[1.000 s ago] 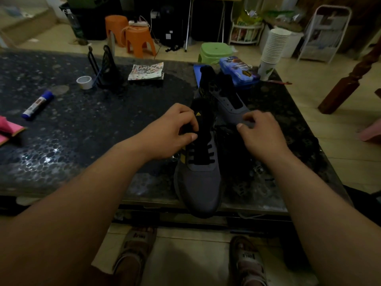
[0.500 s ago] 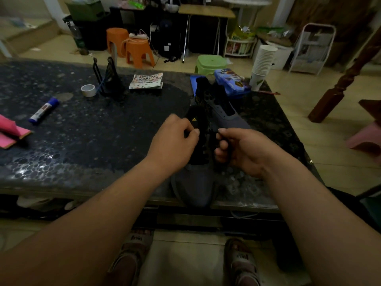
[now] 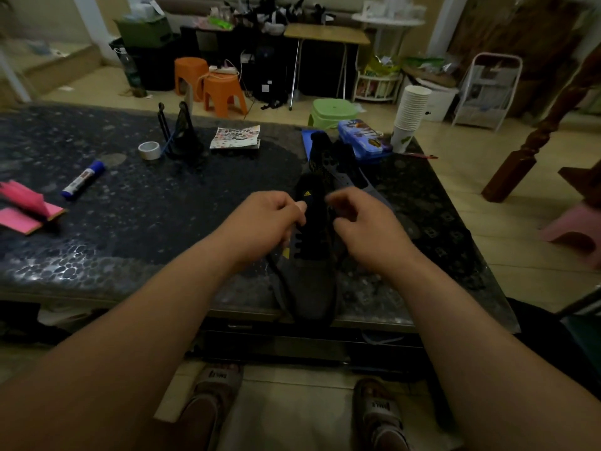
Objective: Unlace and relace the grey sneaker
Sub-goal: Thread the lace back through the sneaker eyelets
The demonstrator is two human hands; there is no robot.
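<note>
Grey sneaker (image 3: 309,278) lies at the near edge of the dark surface (image 3: 130,222), toe pointing at the person and just past the rim, black tongue (image 3: 310,203) raised. Left grip (image 3: 270,222) is curled at the tongue's left side, pinching the black lace (image 3: 280,281), which trails down the shoe's left flank. Right grip (image 3: 361,226) is curled at the tongue's right side and blurred; whether it holds anything cannot be told. A second shoe (image 3: 338,161) lies just behind.
</note>
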